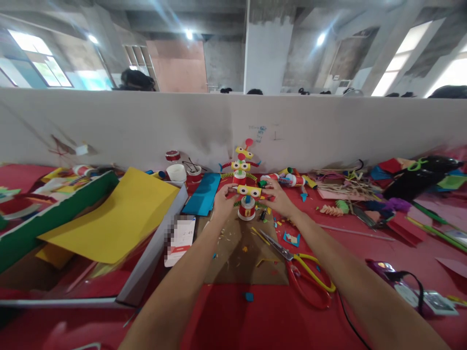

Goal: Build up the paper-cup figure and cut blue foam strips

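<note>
A paper-craft figure (248, 210) stands upright on the brown board (244, 262). It has a red cup-shaped body and a yellow paper-roll head (249, 191) with two round eyes. My left hand (225, 199) has its fingers curled at the left end of the head. From the other side, my right hand (280, 198) grips near the right end, thumb and fingers bent round it. Parts of my fingertips are hidden or too small to make out. Directly behind are similar finished-looking figures (241, 167) with springy folded arms.
Large scissors (292, 255) lie open right of the board, among paper scraps. An open box (146, 253) holding yellow paper (113, 214) stands left. Blue paper (203, 194), a phone (181, 240) and white cups (177, 172) lie between. Sticks and craft pieces (345, 182) cover the right; a white partition (164, 121) rises behind.
</note>
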The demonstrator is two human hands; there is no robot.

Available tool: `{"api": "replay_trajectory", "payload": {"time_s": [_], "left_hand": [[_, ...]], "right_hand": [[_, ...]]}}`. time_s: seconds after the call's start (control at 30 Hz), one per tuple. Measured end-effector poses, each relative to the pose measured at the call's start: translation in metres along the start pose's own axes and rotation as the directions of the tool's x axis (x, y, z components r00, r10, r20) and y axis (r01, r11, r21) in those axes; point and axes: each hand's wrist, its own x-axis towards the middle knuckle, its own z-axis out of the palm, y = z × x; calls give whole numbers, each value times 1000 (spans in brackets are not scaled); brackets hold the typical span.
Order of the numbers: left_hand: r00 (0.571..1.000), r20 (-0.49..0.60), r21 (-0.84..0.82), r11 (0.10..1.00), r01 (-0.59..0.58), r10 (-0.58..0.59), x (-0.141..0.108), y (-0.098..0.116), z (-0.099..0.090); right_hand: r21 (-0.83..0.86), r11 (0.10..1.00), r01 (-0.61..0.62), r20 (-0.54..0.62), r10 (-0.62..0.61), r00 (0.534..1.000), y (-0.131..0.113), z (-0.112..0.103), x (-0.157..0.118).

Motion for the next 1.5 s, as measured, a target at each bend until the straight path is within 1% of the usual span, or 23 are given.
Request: {"api": "replay_trajectory", "payload": {"time_s": [0.33, 0.4, 0.6, 0.67, 0.83, 1.03, 1.17, 1.33, 1.5], "left_hand": [[1000, -11, 19, 1000, 12, -12, -3, 5, -5], [1000, -13, 23, 1000, 18, -18, -3, 6, -6], [999, -19, 8, 1000, 29, -28, -5, 11, -7], [999, -23, -3, 999, 39, -39, -5, 12, -6], [998, -35, -28, 998, 58, -59, -1, 10, -5], [995, -8, -69, 993, 99, -100, 3, 11, -3], [993, -2, -78, 990, 115, -116, 2, 13, -3], [996, 29, -54, 995, 87, -86, 3, 10, -3], [1000, 19, 14, 1000, 18, -18, 5, 4, 0]], "right_hand": [[156, 983, -94, -91, 109, 990, -8, -4, -6], [151, 984, -96, -118, 115, 986, -9, -6, -8], [60, 991, -122, -208, 132, 969, -18, -12, -11], [50, 991, -127, -220, 135, 966, -21, -12, -10], [34, 990, -137, -160, 141, 977, -23, -8, -6], [27, 988, -151, -68, 153, 986, -10, 2, -1], [23, 994, -111, -32, 112, 993, -6, 7, 2], [9, 999, -53, -17, 54, 998, -11, 12, 5], [21, 999, -45, -49, 46, 998, -11, 19, 6]]}}
